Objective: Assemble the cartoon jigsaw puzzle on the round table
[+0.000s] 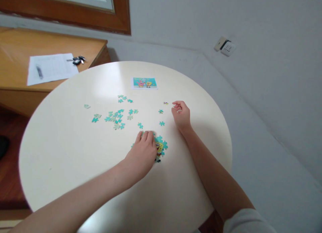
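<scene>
Joining pieces seems the step; the left hand covers part of the flat teal-and-yellow jigsaw on the round white tabletop, its grip hidden, I cannot tell; the right hand is spread, seemingly empty; next calls for aligning edges.

You've got a partly joined teal puzzle lying flat, yellow cartoon character showing; most loose teal pieces sit toward its 10 o'clock, a yellow-purple piece near 12.

The left hand partly covers a joined puzzle section, the right hand half-curled near loose pieces.
</scene>
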Demonstrator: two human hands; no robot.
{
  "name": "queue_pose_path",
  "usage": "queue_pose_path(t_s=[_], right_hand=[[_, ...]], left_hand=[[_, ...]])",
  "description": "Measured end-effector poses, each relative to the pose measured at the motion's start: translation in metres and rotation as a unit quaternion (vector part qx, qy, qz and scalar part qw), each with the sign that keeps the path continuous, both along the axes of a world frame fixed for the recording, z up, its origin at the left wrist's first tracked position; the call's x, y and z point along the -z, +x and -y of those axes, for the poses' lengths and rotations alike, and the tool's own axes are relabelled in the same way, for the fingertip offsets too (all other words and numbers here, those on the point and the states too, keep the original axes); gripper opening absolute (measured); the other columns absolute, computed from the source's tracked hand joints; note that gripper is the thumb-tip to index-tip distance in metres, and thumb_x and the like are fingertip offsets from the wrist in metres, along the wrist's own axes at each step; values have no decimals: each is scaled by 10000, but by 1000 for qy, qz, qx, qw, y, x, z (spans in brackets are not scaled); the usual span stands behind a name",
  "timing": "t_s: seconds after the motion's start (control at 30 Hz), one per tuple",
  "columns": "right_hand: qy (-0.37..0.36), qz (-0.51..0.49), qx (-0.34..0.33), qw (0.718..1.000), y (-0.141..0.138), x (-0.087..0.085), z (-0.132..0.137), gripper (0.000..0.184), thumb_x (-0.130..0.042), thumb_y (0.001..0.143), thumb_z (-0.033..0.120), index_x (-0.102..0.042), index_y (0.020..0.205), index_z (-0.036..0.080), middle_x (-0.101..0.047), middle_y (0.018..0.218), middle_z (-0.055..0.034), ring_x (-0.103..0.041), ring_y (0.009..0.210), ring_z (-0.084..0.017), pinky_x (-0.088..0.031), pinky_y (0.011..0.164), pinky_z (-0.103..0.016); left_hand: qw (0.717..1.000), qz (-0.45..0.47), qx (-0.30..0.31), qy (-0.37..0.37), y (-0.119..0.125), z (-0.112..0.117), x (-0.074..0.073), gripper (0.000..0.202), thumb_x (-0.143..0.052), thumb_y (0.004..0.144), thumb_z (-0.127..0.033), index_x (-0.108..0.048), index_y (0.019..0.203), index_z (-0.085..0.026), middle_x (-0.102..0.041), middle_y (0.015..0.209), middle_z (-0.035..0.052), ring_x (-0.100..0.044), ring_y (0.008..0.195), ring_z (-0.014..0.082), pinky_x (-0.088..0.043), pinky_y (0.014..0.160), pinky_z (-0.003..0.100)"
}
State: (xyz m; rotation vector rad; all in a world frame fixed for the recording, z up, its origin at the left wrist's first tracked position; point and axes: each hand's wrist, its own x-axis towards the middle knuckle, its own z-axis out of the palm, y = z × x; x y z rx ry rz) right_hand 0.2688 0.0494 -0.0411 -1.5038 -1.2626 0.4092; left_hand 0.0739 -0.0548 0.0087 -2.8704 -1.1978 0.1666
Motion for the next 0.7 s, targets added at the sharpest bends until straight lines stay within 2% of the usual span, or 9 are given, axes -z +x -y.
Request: queue_pose_path(t_s=[0.1,0.2,0.3,0.37,0.5,0.7], right_hand=[[-5,-55,26,998,4,1,-4,233,-493,648,148,-557,866,200,-530,759,6,-466,647,-122,-413,620,-253],[-10,-74,36,997,4,0,-6,239,-483,643,133,-549,863,198,-520,735,11,-471,640,-125,-410,604,-250],[-12,-74,36,997,2,-1,-6,240,-475,642,123,-549,859,194,-521,732,11,-476,638,-125,-414,610,-254],[-11,-68,34,997,1,-2,-6,237,-473,642,120,-551,854,191,-521,733,9,-480,643,-126,-418,617,-255],[-2,-56,32,998,1,-1,-5,228,-467,645,127,-549,844,199,-523,726,8,-481,654,-130,-421,616,-253],[4,-53,27,998,2,1,-4,224,-465,637,147,-554,834,202,-537,722,-1,-474,638,-132,-415,597,-259]], left_hand=[[1000,12,-22,-3,1,5,6,356,-458,881,-141,-613,1177,-18,-576,1261,237,-539,1174,312,-402,1018,449],[999,29,-41,-15,0,10,12,512,-482,922,-342,-519,1310,-11,-470,1400,273,-452,1305,346,-385,1045,461],[998,34,-47,-40,-2,15,15,775,-553,848,-558,-422,1407,-36,-369,1469,296,-372,1367,389,-361,1068,498],[997,30,-46,-47,-2,16,17,858,-571,807,-620,-399,1430,-56,-339,1484,298,-344,1379,404,-351,1076,518],[997,44,-52,-27,0,17,21,788,-540,843,-588,-408,1434,-84,-326,1500,271,-331,1392,383,-346,1088,518],[995,59,-73,-26,7,17,24,710,-466,903,-522,-395,1440,-63,-306,1509,266,-304,1402,385,-328,1105,522]])
